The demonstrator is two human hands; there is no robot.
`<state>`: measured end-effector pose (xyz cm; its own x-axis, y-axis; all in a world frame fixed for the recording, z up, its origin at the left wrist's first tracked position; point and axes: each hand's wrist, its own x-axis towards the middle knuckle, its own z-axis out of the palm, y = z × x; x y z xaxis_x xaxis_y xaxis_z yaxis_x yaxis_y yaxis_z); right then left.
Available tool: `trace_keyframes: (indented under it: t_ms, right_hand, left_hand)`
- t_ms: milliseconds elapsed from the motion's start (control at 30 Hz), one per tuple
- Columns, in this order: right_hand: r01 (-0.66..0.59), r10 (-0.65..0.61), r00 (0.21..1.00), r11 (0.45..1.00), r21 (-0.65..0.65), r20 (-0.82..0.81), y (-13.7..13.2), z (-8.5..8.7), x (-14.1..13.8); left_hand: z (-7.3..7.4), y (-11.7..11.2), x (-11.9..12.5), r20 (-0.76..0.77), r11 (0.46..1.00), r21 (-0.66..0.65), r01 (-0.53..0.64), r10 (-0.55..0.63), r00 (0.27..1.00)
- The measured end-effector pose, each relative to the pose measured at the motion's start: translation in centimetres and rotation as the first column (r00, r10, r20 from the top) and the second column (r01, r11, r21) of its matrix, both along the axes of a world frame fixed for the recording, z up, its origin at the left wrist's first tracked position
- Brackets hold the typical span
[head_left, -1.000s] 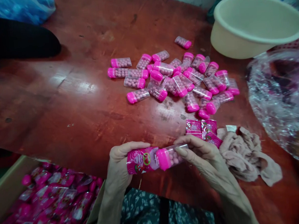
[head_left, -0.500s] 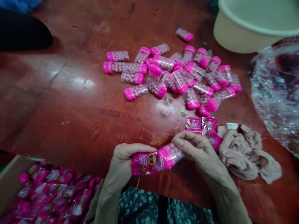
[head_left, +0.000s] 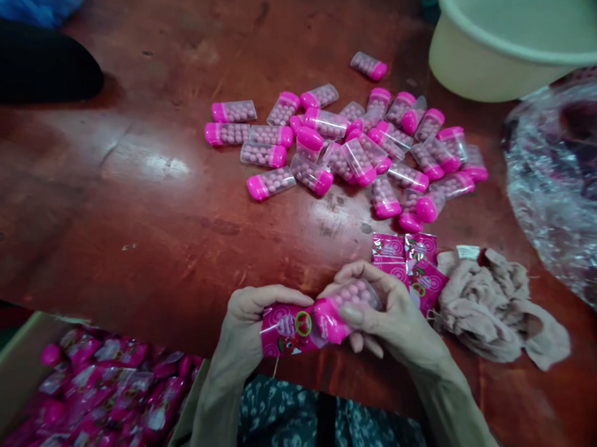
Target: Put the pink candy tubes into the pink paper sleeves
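Observation:
My left hand (head_left: 244, 326) pinches a pink printed wrapper sleeve (head_left: 286, 327) between thumb and fingers. In my right hand (head_left: 391, 315) is a clear candy container (head_left: 355, 294) filled with pale pink balls, its pink cap end pointing left. That cap end sits at the wrapper's right opening, partly inside or under it; how deep I cannot tell. Just beyond my right hand lie several flat pink wrappers (head_left: 398, 268). Farther out on the table, many like containers (head_left: 313, 173) are scattered in a loose pile.
A crumpled beige cloth (head_left: 488, 307) lies right of my hands. A cream tub (head_left: 495, 60) and a clear plastic bag (head_left: 561, 190) stand along the right. At lower left, a cardboard box (head_left: 15, 358) holds many pink packs. A dark rounded object (head_left: 29, 57) reaches in at upper left.
My right hand's thumb has moved down from the container's top to its lower side near the cap, and the fingers have shifted behind it. The left hand stays almost still.

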<state>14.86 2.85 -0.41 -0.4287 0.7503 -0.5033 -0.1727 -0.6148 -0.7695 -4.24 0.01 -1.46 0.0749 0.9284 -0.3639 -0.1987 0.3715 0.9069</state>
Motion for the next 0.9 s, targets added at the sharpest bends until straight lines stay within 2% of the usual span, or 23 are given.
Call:
trace_keyframes:
  t_ms: [133, 300, 500, 633, 767, 900]
  right_hand:
    - [-0.014, 0.014, 1.0, 1.0, -0.022, -0.019, -0.3, 0.4, -0.1]
    - [0.179, -0.179, 0.984, 0.984, 0.017, 0.002, -0.9, 0.5, -1.1]
    - [0.319, -0.324, 0.945, 0.944, 0.084, 0.049, -1.8, 0.4, -2.1]
    - [0.39, -0.412, 0.904, 0.905, 0.173, 0.118, -2.1, 0.6, -2.7]
    - [0.341, -0.43, 0.863, 0.883, 0.324, 0.265, -2.7, 1.1, -3.8]
    - [0.339, -0.541, 0.774, 0.793, 0.507, 0.328, -3.9, 0.6, -4.9]
  left_hand:
    - [0.5, 0.0, 0.3, 0.042, 0.996, -0.065, -0.058, 0.061, 0.997]
    - [1.0, 0.3, 0.4, 0.178, 0.962, -0.154, -0.225, 0.251, 0.952]
    - [1.5, -0.6, 1.1, 0.358, 0.9, -0.311, -0.305, 0.408, 0.84]
    - [1.4, -1.5, 2.8, 0.427, 0.883, -0.336, -0.328, 0.453, 0.783]
    - [1.6, -1.3, 4.3, 0.427, 0.864, -0.372, -0.339, 0.483, 0.764]
    - [2.1, -0.9, 4.8, 0.424, 0.858, -0.377, -0.347, 0.494, 0.759]
